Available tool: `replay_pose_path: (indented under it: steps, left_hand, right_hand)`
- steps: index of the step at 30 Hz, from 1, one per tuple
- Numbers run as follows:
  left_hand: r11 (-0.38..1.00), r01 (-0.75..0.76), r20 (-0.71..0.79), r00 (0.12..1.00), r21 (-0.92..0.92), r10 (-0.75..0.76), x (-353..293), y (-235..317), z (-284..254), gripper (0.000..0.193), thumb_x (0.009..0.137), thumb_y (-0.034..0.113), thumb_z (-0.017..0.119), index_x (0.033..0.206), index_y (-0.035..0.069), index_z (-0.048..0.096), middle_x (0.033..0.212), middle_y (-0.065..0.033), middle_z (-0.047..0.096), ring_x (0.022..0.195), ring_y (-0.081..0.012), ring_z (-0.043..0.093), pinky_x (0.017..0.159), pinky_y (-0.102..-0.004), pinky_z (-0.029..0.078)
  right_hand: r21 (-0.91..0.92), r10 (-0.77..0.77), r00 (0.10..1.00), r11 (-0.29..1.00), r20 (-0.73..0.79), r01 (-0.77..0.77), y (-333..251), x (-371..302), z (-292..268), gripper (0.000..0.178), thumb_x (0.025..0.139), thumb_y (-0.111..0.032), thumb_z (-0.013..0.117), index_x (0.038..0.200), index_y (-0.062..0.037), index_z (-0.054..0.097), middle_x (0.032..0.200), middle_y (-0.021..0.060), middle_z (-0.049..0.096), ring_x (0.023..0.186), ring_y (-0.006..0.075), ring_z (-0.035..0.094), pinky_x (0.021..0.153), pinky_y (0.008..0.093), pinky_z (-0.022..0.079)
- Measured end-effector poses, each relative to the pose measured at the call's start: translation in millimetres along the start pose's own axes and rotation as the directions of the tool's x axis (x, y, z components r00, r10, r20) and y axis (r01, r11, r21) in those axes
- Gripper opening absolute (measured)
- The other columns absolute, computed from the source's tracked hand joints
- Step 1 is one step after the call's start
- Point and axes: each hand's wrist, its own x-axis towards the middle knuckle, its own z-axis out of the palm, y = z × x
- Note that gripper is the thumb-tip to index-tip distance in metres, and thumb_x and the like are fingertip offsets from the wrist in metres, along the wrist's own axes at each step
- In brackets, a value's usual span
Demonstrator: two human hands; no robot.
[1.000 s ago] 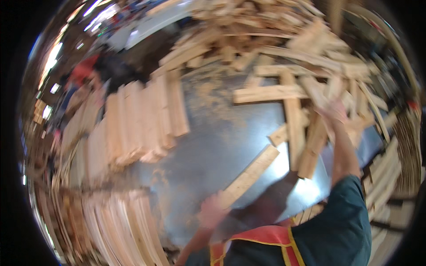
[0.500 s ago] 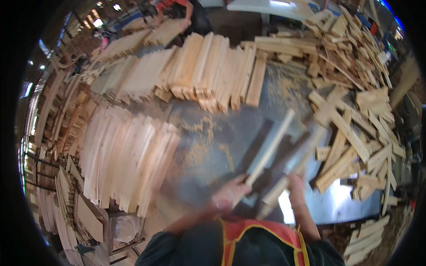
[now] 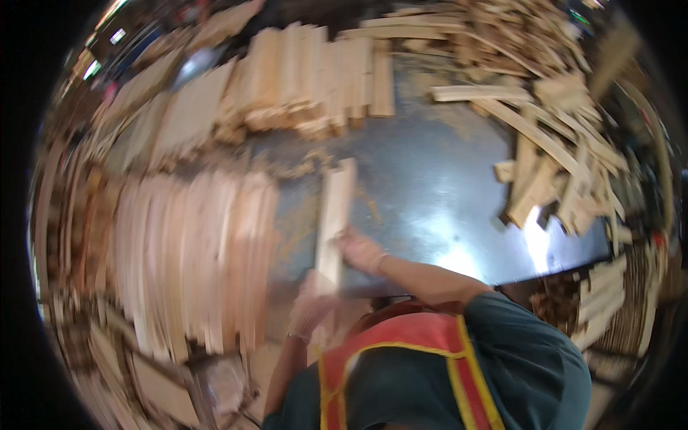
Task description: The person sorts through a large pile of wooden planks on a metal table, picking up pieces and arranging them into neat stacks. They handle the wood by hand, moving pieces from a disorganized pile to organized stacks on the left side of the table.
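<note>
Pale wooden strips lie lengthwise before me, pressed side by side and pointing away from my body. Blur hides exactly how many pieces there are. My left hand is closed round their near end, beside the table's front edge. Farther up, my right hand grips them from the right side with its fingers bent over the wood. Just left of them a wide row of similar strips is laid out closely, with a small gap between.
Across the back of the dark metal table runs a stack of strips. Loose offcuts are heaped on the right, with a bigger scrap pile behind. More wood is stacked below the right edge.
Both hands have moved left, bringing the separately held pieces together next to the laid-out row. My view has also shifted, and the person at the far side is no longer clearly visible.
</note>
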Motion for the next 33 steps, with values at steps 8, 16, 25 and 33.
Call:
replay_pose_path:
  steps: [8,16,25,33]
  left_hand:
    - [0.857,0.243,-0.461,0.887,0.455,-0.006,-1,28,-14,0.089,0.088,0.04,0.074,0.164,0.012,0.037,0.162,-0.0219,0.045,0.147,-0.0384,0.049,0.121,-0.0498,0.04]
    - [0.514,0.478,-0.56,0.828,0.712,0.007,47,-50,-40,0.101,0.089,0.054,0.068,0.172,0.017,0.023,0.176,-0.0096,0.025,0.163,-0.0345,0.019,0.132,-0.0492,0.014]
    - [0.704,-0.068,-0.202,0.934,0.707,0.293,65,153,68,0.101,0.08,0.045,0.079,0.166,0.01,0.036,0.169,-0.0159,0.039,0.158,-0.0372,0.031,0.13,-0.0504,0.023]
    - [0.846,-0.355,0.088,0.933,0.399,0.35,66,294,135,0.097,0.083,0.048,0.081,0.161,0.004,0.042,0.16,-0.0218,0.049,0.152,-0.041,0.039,0.127,-0.0552,0.03]
  right_hand:
    - [-0.041,-0.066,0.965,0.996,0.254,0.079,-38,8,-42,0.075,0.097,-0.058,0.063,0.154,-0.0103,0.05,0.131,0.022,0.071,0.122,0.0373,0.067,0.105,0.0437,0.052]
    - [-0.156,-0.012,0.646,0.974,-0.763,-0.167,197,-63,-371,0.07,0.095,-0.047,0.066,0.152,-0.0065,0.055,0.138,0.0235,0.068,0.13,0.0365,0.065,0.11,0.042,0.05]
    - [-0.499,0.258,0.572,0.3,-0.778,-0.813,231,-117,-625,0.089,0.078,-0.058,0.082,0.147,-0.0072,0.054,0.14,0.0182,0.064,0.13,0.0361,0.061,0.108,0.044,0.053]
    - [-0.629,0.128,0.921,0.695,-0.368,-0.348,173,-137,-463,0.062,0.079,-0.037,0.076,0.129,-0.0068,0.055,0.11,0.0266,0.069,0.107,0.043,0.07,0.086,0.0543,0.056]
